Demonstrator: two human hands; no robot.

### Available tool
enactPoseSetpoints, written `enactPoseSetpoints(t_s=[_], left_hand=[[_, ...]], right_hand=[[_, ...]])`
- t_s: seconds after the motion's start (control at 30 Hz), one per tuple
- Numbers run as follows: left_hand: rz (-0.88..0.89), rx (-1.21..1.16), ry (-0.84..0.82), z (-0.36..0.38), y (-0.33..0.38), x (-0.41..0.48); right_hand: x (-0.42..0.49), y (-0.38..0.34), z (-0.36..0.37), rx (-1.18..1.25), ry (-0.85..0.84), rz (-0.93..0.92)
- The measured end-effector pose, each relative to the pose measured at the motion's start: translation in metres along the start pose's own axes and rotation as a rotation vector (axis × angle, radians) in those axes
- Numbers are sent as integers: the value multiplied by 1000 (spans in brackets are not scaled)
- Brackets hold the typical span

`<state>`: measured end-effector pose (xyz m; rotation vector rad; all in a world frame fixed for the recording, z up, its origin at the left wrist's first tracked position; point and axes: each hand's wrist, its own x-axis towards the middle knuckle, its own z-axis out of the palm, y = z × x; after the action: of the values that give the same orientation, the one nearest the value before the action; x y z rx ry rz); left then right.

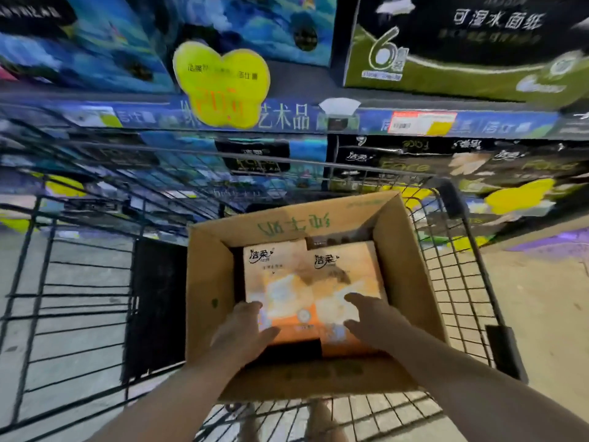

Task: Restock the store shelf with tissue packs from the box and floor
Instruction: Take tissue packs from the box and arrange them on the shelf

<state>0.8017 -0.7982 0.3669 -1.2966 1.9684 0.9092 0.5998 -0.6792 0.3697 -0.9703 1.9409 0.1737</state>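
Note:
An open cardboard box point(404, 269) sits in a wire shopping cart. Inside lie two orange tissue packs side by side: a left pack point(277, 282) and a right pack point(347, 275). My left hand point(245, 333) reaches into the box with its fingers spread at the near left edge of the left pack. My right hand point(373, 320) is over the near end of the right pack, fingers extended. Whether either hand has a grip on a pack does not show.
The wire cart point(459, 282) fills the lower view, and its black handle point(503, 352) is at right. Ahead stands the store shelf point(318, 121) with blue and black-green tissue packs above and below it, plus yellow price tags point(220, 84). Bare floor lies at right.

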Motion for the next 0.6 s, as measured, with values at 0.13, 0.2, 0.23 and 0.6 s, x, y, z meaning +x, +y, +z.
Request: enactPoseSetpoints(t_s=[0.13, 0.2, 0.23, 0.6], left_hand=[[-137, -229, 36, 13, -20, 33], [-202, -350, 44, 20, -28, 52], [-230, -402, 42, 24, -32, 62], [-341, -943, 99, 74, -48, 139]], right_hand=[[55, -19, 17, -55, -78, -65], [79, -27, 30, -73, -101, -81], [89, -29, 35, -93, -82, -95], [128, -14, 106, -267, 404, -281]])
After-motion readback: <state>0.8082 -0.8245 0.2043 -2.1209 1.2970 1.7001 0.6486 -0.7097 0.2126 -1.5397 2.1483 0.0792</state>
